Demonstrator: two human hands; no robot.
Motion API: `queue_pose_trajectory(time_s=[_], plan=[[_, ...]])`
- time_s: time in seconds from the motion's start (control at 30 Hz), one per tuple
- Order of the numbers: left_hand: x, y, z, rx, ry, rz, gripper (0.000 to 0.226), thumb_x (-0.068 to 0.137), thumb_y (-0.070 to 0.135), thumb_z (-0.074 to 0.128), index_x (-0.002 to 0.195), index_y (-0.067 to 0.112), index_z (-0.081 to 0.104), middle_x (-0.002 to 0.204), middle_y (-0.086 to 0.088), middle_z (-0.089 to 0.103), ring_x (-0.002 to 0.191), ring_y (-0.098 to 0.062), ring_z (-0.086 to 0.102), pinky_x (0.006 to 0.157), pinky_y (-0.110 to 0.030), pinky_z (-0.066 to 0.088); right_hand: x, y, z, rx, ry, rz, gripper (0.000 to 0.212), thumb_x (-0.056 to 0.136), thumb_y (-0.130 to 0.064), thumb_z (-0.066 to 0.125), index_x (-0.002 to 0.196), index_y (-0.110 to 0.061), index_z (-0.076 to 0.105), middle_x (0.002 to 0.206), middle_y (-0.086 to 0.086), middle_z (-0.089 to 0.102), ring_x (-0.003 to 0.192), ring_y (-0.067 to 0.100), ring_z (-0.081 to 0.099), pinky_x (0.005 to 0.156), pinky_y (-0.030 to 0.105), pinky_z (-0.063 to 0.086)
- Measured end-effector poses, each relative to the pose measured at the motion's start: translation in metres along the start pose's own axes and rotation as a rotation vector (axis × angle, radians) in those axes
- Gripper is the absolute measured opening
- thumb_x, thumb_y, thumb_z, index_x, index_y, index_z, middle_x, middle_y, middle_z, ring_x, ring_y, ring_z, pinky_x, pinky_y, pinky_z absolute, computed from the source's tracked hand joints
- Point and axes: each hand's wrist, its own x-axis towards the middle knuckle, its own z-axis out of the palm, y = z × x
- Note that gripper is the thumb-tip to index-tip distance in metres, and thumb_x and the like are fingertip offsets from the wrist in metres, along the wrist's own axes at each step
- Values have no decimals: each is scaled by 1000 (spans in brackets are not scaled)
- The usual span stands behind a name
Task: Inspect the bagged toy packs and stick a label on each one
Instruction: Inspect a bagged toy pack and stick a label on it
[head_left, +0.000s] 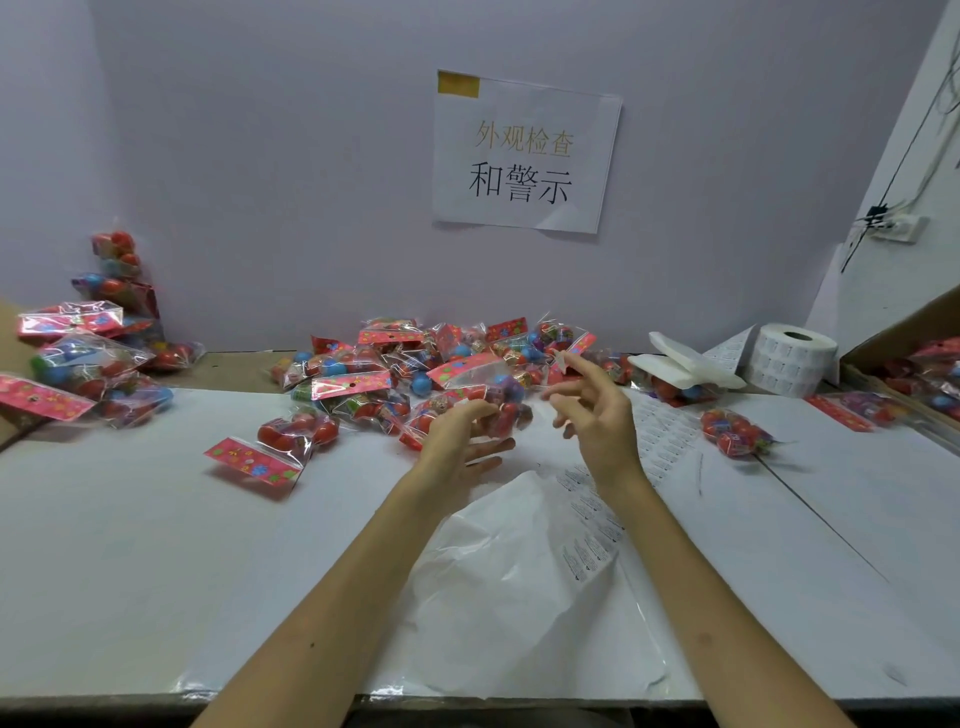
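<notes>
- Head view: my left hand (462, 436) grips a toy pack (491, 397) by its lower end. The fingers are curled round the clear bag, just above the white table (156, 545) and in front of the heap of packs (395, 358).
- My right hand (597, 415) hovers just beside that pack, fingers spread and loose, gripping nothing. A small pale scrap (561, 359) sits at its index fingertip, too blurred for me to name.
- A label strip (665, 434) lies flat on the table under the right hand, leading towards the label roll (792, 358) at the far right.
- Crumpled backing paper (519, 571) lies between my forearms.
- One loose pack (275, 447) lies left of the left hand, and a further pile (88, 374) sits at the table's left edge.
</notes>
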Motion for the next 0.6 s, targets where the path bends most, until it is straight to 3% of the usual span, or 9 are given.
queue_pose_trajectory(time_s=[0.1, 0.2, 0.33, 0.47, 0.6], plan=[[-1, 2, 0, -133, -12, 24, 14, 96, 12, 45, 101, 11, 58, 105, -13, 67, 94, -28, 71, 85, -39, 55, 3, -6, -6, 426, -89, 257, 36, 93, -10, 59, 124, -26, 69, 73, 5, 66, 60, 12, 46, 54, 23, 41], [-1, 4, -1, -202, -22, 39, 14, 95, 16, 50, 103, 12, 61, 103, -12, 70, 96, -29, 72, 84, -38, 55, 3, -10, -12, 690, -232, 423, 37, 87, -24, 64, 122, -22, 74, 68, 1, 55, 61, 12, 41, 55, 25, 35], [0, 3, -3, -193, -30, 81, 14, 99, 20, 58, 110, 14, 65, 106, -10, 73, 97, -26, 73, 79, -33, 55, -1, -14, -11, 794, -353, 492, 42, 86, -27, 63, 126, -17, 72, 63, 0, 42, 55, 13, 31, 51, 25, 28], [0, 3, -4, -248, -31, 120, 12, 97, 16, 65, 109, 18, 65, 103, -9, 77, 95, -27, 76, 83, -33, 58, -4, -14, -9, 856, -441, 538, 60, 75, -28, 78, 133, -15, 67, 61, -1, 35, 54, 13, 25, 49, 26, 24], [-2, 3, -3, -259, -59, 139, 16, 96, 16, 67, 112, 17, 65, 111, -13, 75, 96, -29, 76, 80, -32, 58, -7, -14, -7, 866, -494, 555, 54, 82, -29, 70, 135, -17, 65, 59, -2, 34, 51, 12, 25, 53, 27, 18]])
